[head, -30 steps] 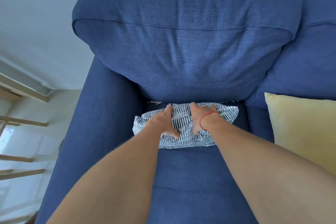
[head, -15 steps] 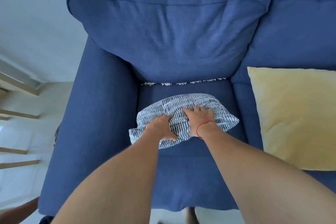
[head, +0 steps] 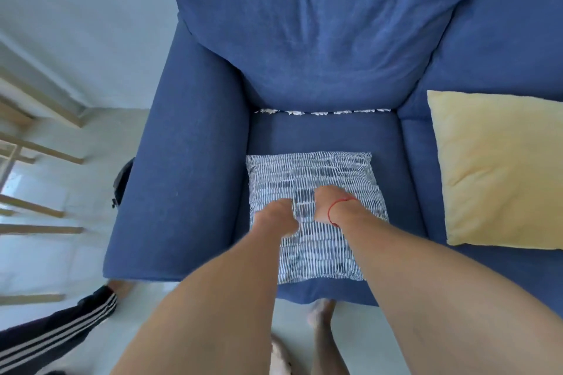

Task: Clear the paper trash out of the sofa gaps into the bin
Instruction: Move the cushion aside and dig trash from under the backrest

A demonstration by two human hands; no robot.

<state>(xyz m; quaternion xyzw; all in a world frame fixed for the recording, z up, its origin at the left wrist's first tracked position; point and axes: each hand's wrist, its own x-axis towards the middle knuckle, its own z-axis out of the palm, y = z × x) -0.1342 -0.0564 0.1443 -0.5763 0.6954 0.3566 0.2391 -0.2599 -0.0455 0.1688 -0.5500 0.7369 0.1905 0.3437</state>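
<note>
Paper trash (head: 323,113): white crumpled scraps, strung in a thin broken line along the back edge of the sofa (head: 189,179) seat cushion, wedged in the gap w/ the back cushion. Runs approx. from left back corner to right back corner. Only top edges show; rest hidden.

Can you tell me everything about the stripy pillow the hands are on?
The stripy pillow is a soft, roughly square fabric cushion, white with rows of short dark blue dashes. It lies flat on the blue sofa seat, near the front edge, apart from the yellow pillow. The left hand and right hand both rest on its middle with fingers curled, pressing or gripping the cloth. The forearms hide part of its lower half.
</note>
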